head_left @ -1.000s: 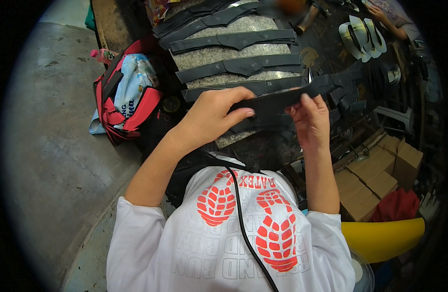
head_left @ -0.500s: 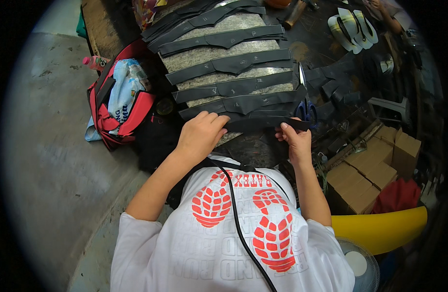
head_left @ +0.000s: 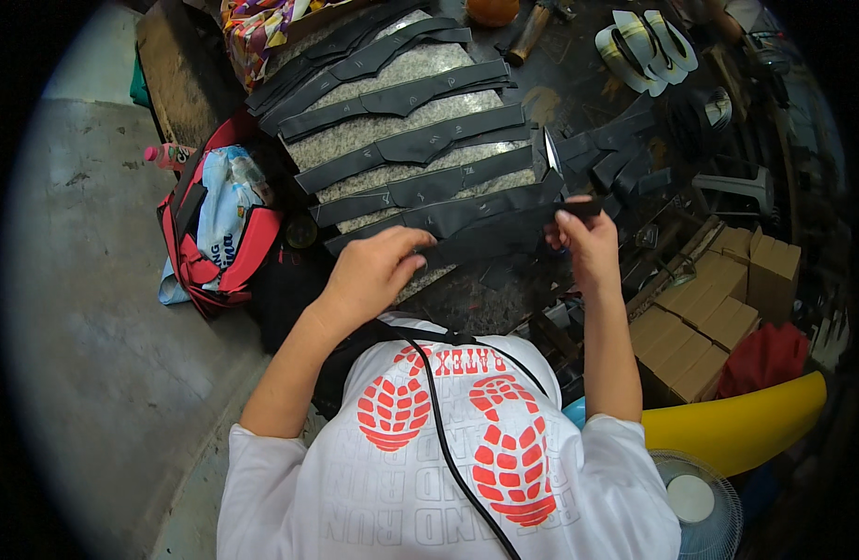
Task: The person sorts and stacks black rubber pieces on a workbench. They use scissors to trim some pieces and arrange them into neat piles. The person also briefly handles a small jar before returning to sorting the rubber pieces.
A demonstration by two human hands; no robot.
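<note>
While the right hand (head_left: 589, 241) pinches a black strip (head_left: 504, 233), the left hand's (head_left: 369, 269) grip is unclear.

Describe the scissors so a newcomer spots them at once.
Find the pale speckled slab bearing rows of dark strips. Beside its right edge, just beyond the right hand, look for the scissors: their bright, pointed metal stands out from the dull strips.

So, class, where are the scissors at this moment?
In the head view, the scissors lie right of centre, blades pointing away from the person, just beyond the right hand and beside the right-hand ends of the black strips.
</note>
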